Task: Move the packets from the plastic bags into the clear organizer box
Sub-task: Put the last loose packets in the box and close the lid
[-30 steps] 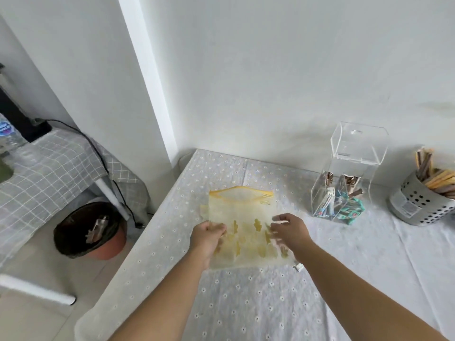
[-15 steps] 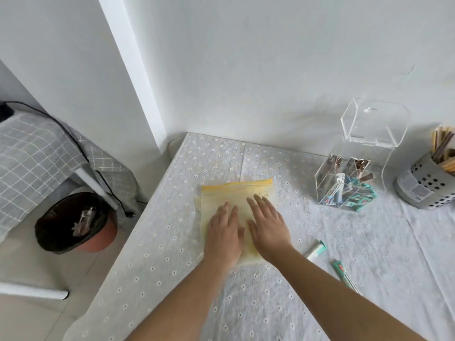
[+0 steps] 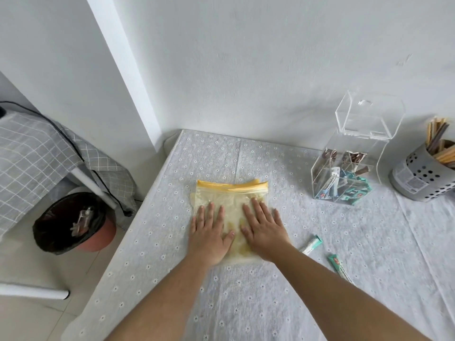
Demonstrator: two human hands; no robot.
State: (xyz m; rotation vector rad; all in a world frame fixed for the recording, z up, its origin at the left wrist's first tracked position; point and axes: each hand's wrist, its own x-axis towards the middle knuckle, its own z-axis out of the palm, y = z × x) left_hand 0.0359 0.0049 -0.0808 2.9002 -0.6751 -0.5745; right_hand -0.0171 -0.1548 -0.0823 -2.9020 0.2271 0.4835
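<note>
Flat plastic bags (image 3: 230, 195) with yellow zip strips lie stacked on the flowered tablecloth. My left hand (image 3: 209, 232) and my right hand (image 3: 264, 226) press on them side by side, palms down, fingers straight. The clear organizer box (image 3: 344, 175) stands at the back right with its lid up and holds several packets. Two stick packets lie loose on the cloth right of my right forearm: a white and green one (image 3: 311, 244) and a green one (image 3: 341, 267).
A grey perforated holder (image 3: 421, 175) with sticks stands right of the box against the wall. The table's left edge (image 3: 138, 217) drops to the floor, where a bin (image 3: 71, 222) with a black liner sits beside a checked cloth (image 3: 37, 153).
A second ago both hands held the bags by their lower part, slightly raised. The bags now lie flat with both palms pressing on them. The view has shifted right, showing two loose packets.
</note>
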